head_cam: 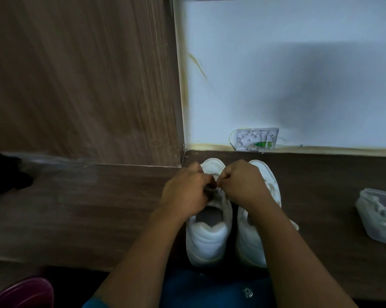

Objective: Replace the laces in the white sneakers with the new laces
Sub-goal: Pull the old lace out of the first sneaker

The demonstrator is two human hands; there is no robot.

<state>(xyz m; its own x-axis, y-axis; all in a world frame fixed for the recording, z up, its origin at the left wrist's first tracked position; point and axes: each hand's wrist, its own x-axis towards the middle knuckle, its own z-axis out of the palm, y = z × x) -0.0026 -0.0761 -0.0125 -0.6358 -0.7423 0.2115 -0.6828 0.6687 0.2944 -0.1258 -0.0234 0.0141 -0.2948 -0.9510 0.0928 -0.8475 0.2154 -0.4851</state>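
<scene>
Two pinch grips, left hand (185, 192) and right hand (243, 183), on one sneaker's (207, 237) dark lace (209, 191).

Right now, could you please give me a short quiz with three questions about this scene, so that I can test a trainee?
1. True or false: the left hand and the right hand meet at the lacing of one white sneaker.
2. Where does the clear container stand? A) to the right of the other sneaker B) between the two sneakers C) on top of a sneaker
3. Fill in: the small white box is fixed to the ____.
Key: 1 true; 2 A; 3 wall.
</scene>
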